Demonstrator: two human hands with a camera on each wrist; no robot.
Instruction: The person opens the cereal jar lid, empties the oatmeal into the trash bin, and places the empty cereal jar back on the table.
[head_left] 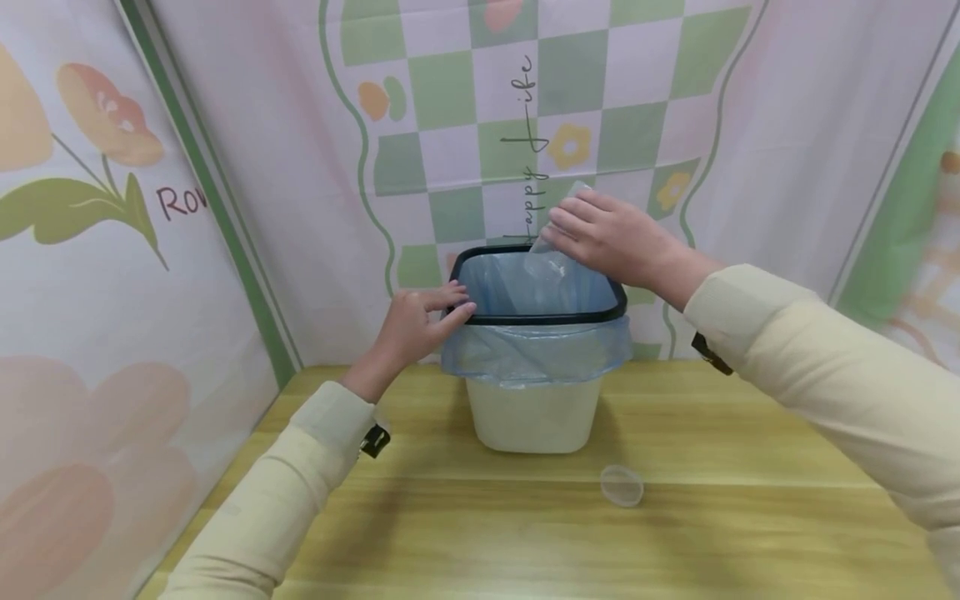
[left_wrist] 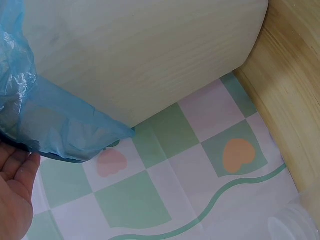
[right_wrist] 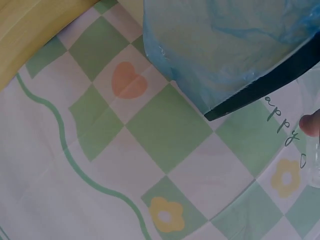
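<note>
A pale trash bin (head_left: pixel 534 417) with a black rim (head_left: pixel 551 319) stands upright on the table, lined with a blue plastic bag (head_left: pixel 536 354) folded over its outside. My left hand (head_left: pixel 420 323) grips the rim at the bin's left side; in the left wrist view, thumb and fingers (left_wrist: pixel 31 172) meet at the dark edge. Above the back right of the opening, my right hand (head_left: pixel 611 237) holds a clear plastic container (head_left: pixel 542 242), tilted, its lower end at the rim. The fingers cover much of it. Only a fingertip (right_wrist: pixel 311 125) and part of the container show in the right wrist view.
On the wooden table (head_left: pixel 420 517), a round translucent lid (head_left: pixel 622 486) lies in front of the bin, to the right. A printed cloth (head_left: pixel 457 158) with green and white checks hangs right behind the bin. Another flowered cloth (head_left: pixel 135 333) borders the left side.
</note>
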